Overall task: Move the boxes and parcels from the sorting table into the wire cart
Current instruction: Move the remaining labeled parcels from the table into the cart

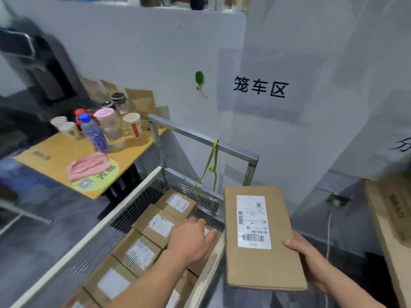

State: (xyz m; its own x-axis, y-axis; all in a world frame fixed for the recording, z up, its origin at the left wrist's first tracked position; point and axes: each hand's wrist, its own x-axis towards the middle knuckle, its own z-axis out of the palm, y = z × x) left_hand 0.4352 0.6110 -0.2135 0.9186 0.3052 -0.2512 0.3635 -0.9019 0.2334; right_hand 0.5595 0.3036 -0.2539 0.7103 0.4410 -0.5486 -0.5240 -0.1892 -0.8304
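One flat box (262, 236) is gripped by the right hand (311, 261) beside the wire cart (133, 210); the left hand (191, 238), grip relaxed, is laid over blurred stacked boxes (142, 252), partly hidden.

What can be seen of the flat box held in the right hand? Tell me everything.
The flat cardboard box is plain brown, thin and rectangular, its edges looking intact. A white shipping label with barcodes and a QR code covers much of its upper face. It is tilted face-up beside the wire cart's right edge, not yet inside. The right hand grips its right edge; nothing else touches it.
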